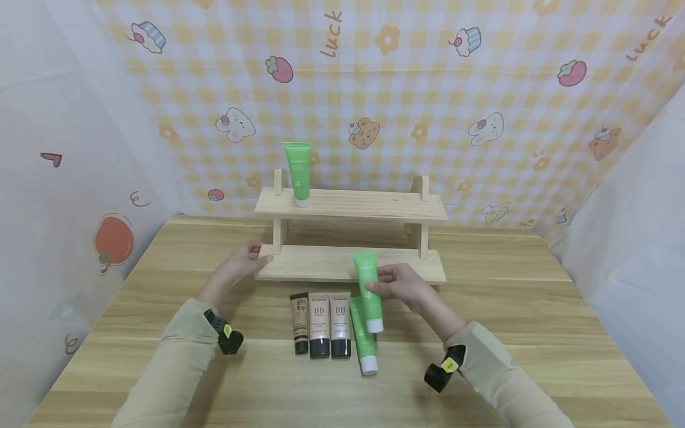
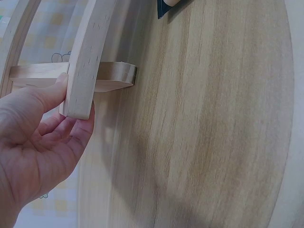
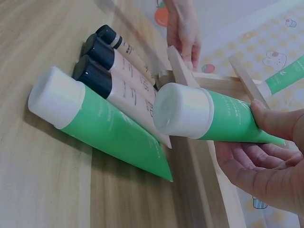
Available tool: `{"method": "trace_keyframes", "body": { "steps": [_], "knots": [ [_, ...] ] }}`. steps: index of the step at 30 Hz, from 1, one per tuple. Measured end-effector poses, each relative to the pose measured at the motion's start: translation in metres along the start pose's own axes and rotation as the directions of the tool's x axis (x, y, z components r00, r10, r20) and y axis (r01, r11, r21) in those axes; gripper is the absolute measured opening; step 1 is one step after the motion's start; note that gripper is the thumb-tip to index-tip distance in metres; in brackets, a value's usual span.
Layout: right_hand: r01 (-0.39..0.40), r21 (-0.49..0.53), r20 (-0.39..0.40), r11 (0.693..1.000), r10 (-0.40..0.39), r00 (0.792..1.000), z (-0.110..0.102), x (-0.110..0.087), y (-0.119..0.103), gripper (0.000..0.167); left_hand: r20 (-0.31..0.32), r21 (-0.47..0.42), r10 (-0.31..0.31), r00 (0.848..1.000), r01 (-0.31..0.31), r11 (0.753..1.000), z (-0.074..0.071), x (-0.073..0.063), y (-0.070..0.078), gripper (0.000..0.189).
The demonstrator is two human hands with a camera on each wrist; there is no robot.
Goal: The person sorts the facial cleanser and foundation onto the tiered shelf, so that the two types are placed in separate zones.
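Note:
My left hand (image 1: 242,265) grips the left end of the lower board of a two-tier wooden shelf (image 1: 321,261); in the left wrist view the thumb lies on one face of the board (image 2: 84,71) and the fingers on the other. My right hand (image 1: 401,286) pinches a green tube (image 1: 367,285) with a white cap, held cap downward above the table in front of the shelf. Partly behind it, a second green tube (image 1: 365,351) lies on the table. A third green tube (image 1: 299,172) stands on its cap at the left of the upper board.
Left of the lying green tube are two pinkish BB cream tubes (image 1: 319,324) with black caps and a slimmer tan tube (image 1: 299,324). The wooden table (image 1: 492,356) meets a checked cloth backdrop (image 1: 332,89) behind the shelf. White cloth hangs at both sides.

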State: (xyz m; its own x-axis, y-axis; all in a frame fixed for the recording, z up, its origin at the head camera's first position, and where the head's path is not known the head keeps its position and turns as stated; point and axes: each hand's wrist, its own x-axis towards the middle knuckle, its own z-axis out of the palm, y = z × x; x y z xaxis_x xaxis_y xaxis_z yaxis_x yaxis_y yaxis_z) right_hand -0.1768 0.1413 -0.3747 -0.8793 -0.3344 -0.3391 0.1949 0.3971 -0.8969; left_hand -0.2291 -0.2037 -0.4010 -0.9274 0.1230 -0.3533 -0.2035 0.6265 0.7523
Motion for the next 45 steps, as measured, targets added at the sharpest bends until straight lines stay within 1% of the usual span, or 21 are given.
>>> {"method": "trace_keyframes", "body": {
  "steps": [5,12,15,18,20,24,27,33,38,45],
  "knots": [
    [0.007,0.006,-0.008,1.000,-0.007,1.000,-0.001,0.000,-0.006,0.049,-0.005,-0.012,-0.005,1.000,0.005,1.000,0.000,0.001,0.000,0.068],
    [0.044,0.014,-0.023,0.999,-0.044,0.999,-0.005,0.000,-0.014,0.050,-0.006,-0.012,-0.010,1.000,0.010,1.000,0.000,0.001,0.001,0.068],
    [0.049,0.002,-0.035,0.999,-0.049,0.998,-0.006,0.000,-0.018,0.049,-0.006,-0.010,-0.014,1.000,0.014,1.000,0.000,0.001,0.002,0.068],
    [0.047,0.001,-0.053,0.999,-0.047,0.997,-0.006,0.001,-0.021,0.049,-0.002,-0.009,-0.006,1.000,0.006,1.000,0.000,0.001,0.001,0.069],
    [0.037,0.011,-0.063,0.999,-0.036,0.997,-0.006,0.003,-0.023,0.050,0.001,-0.010,0.002,1.000,-0.002,1.000,0.000,0.001,0.000,0.068],
    [0.012,0.066,-0.075,0.998,-0.007,0.997,-0.006,0.007,-0.026,0.053,0.005,-0.012,0.016,1.000,-0.016,1.000,0.000,0.000,-0.002,0.068],
    [0.018,0.096,-0.070,0.995,-0.011,0.997,-0.007,0.008,-0.029,0.052,0.003,-0.016,0.016,1.000,-0.016,1.000,0.000,0.000,-0.002,0.068],
    [0.081,0.084,-0.062,0.993,-0.076,0.995,-0.010,0.010,-0.036,0.049,0.002,-0.024,0.009,1.000,-0.008,1.000,0.000,0.000,-0.002,0.068],
    [0.109,0.080,-0.058,0.991,-0.104,0.993,-0.014,0.011,-0.043,0.048,-0.003,-0.020,0.015,1.000,-0.015,1.000,0.000,0.001,-0.002,0.066],
    [0.172,0.120,-0.090,0.978,-0.162,0.983,-0.016,0.015,-0.053,0.050,-0.007,-0.022,0.012,1.000,-0.012,1.000,0.001,0.002,-0.003,0.065]
  ]
}}
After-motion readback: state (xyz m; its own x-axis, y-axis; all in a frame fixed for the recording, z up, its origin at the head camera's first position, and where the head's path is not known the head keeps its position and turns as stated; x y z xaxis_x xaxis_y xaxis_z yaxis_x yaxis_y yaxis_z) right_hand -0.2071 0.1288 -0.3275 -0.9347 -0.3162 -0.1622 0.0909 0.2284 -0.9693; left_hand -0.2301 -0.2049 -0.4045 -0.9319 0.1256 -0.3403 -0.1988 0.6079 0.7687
